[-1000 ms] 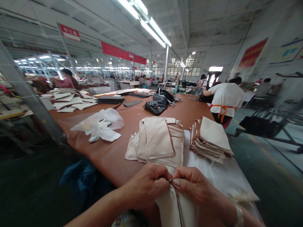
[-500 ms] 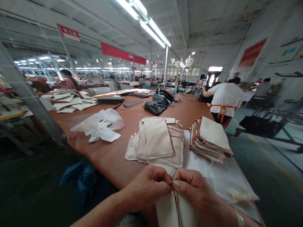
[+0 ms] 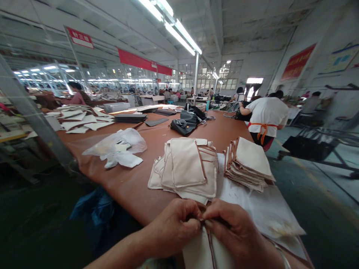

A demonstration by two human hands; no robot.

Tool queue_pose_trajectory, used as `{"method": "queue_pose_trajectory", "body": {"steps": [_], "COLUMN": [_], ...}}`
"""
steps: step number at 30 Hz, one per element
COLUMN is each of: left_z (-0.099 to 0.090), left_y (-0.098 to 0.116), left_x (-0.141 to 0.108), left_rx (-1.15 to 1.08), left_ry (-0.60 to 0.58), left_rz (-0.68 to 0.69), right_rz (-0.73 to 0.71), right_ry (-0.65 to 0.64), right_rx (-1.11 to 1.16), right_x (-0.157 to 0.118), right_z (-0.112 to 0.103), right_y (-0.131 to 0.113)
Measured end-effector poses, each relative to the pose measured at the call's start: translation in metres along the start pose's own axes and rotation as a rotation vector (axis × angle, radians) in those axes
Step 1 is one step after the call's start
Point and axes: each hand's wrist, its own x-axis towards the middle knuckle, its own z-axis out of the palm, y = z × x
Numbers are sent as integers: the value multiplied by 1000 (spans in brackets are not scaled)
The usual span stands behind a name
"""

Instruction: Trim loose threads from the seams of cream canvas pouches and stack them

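Observation:
Both hands pinch the brown-edged seam of a cream fabric piece (image 3: pixel 198 250) at the near edge of the table. My left hand (image 3: pixel 179 222) is closed, thumb and forefinger gripping the seam from the left. Its fingertips almost meet those of my right hand (image 3: pixel 234 228), which is closed on the same piece from the right. The exact spot between the fingertips is partly hidden. Just beyond the hands lies a loose pile of cream sewn panels (image 3: pixel 186 164). To its right stands a neat stack of cream panels (image 3: pixel 249 164) with brown edges.
A brown-covered table (image 3: pixel 131 186) carries a clear plastic bag (image 3: pixel 117 145), a black bag (image 3: pixel 185 125), dark flat pieces (image 3: pixel 130 118) and cream cut pieces (image 3: pixel 80 118). White sheeting (image 3: pixel 263 213) covers the right edge. A co-worker in white (image 3: pixel 267 116) bends at the far right side.
The hands have turned slightly at the seam and my right hand's fingers have curled further. The cream piece has shifted a little with them. The piles stay where they were.

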Motion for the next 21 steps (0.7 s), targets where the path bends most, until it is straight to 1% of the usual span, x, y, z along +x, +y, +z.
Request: {"method": "queue_pose_trajectory", "body": {"steps": [3, 5, 7, 9, 11, 13, 16, 17, 19, 20, 21], "left_z": [-1, 0, 2, 3, 3, 3, 2, 1, -1, -2, -4], "left_y": [2, 1, -1, -3, -6, -9, -13, -13, -12, -11, -10], "left_x": [-2, -3, -3, -4, -4, -4, -4, -4, -4, -5, -5], "left_rx": [-184, -315, -383, -409, -429, -464, -510, -507, -438, -378, -311], "left_ry": [-41, -22, 8, -18, -68, -105, -118, -124, -132, -138, -144], "left_rz": [-146, -198, -159, -142, -176, -214, -223, -215, -169, -138, -106], "right_rz": [-193, -247, -246, -255, -301, -383, -454, -459, -411, -348, -253], "right_ry": [-14, -12, -12, -39, -99, -151, -167, -158, -81, -32, 9], "right_rx": [-40, -76, -126, -232, -357, -465, -508, -502, -406, -322, -225], "right_x": [-1, -2, -5, -7, -9, -10, -13, -15, -18, -20, -20], "right_z": [-5, -6, -7, -8, -10, -14, -17, -17, -15, -14, -13], "right_y": [-6, -7, -6, -3, 2, 4, 3, 2, -2, -4, -6]}}
